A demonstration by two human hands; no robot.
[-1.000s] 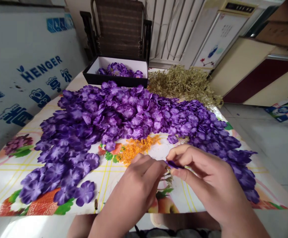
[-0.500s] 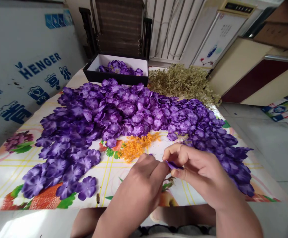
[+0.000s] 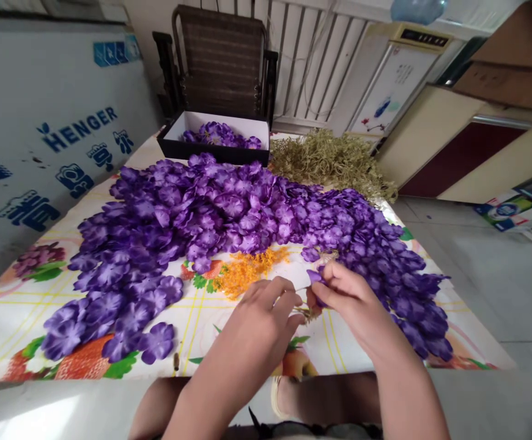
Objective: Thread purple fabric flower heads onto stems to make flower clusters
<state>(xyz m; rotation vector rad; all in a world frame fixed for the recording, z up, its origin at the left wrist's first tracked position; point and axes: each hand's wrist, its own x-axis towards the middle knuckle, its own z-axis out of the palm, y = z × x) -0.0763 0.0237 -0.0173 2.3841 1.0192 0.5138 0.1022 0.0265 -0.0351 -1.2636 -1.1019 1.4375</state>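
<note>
My right hand [image 3: 346, 293] pinches a purple artificial flower petal piece [image 3: 314, 277] between thumb and fingers, above the front middle of the table. My left hand [image 3: 266, 311] is curled just beside it, its fingers closed around a thin, pale brownish stem [image 3: 310, 314] whose end sticks out below the fingertips. The left fingers partly hide the stem. Just beyond the left hand lies a small heap of orange flower bits [image 3: 245, 272]. A large arc of loose purple flower pieces [image 3: 229, 205] spreads behind both hands, reaching down either side.
Behind the purple heap, a black box [image 3: 211, 150] with a white inside holds more purple flowers. A tangle of dry greenish stems [image 3: 332, 162] lies to its right. The patterned tablecloth [image 3: 202, 333] covers the table. A folding chair [image 3: 220, 61] stands behind, a printed carton [image 3: 64, 79] at left.
My hands have moved apart slightly. The purple piece is now in my right hand, away from the left fingers. The whole view has shifted a little.
</note>
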